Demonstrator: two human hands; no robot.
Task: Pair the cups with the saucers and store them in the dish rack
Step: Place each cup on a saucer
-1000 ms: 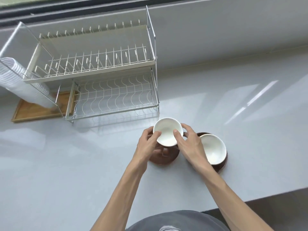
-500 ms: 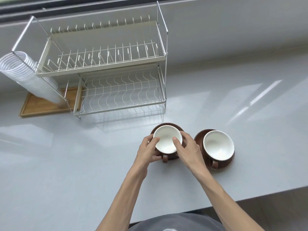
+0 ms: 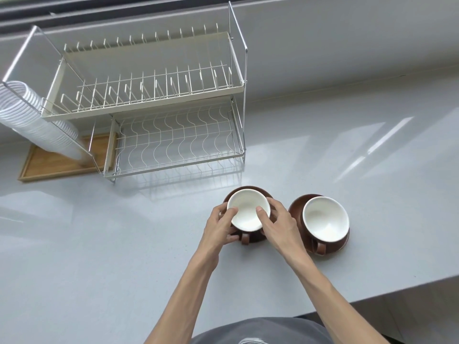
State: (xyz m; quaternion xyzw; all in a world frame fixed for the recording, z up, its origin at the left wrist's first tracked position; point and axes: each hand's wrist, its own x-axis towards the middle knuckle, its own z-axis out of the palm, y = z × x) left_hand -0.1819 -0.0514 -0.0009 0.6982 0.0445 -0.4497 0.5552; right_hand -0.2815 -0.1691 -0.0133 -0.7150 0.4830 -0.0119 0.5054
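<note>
Cup [image 3: 248, 210], lowered since earlier, is now sitting on its saucer [image 3: 250, 238]; left hand [image 3: 219, 229] and right hand [image 3: 278, 225] are grasping it on the grey countertop [image 3: 99, 244].

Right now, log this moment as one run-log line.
left hand: grips left cup | right hand: grips it too | cup on saucer | right cup: paired | dish rack: no cups

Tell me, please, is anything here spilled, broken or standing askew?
Nothing stands out. Both cups sit upright on their brown saucers: the left cup between left hand and right hand, the right cup alone. The dish rack stands straight, with no spill visible on the counter.
</note>
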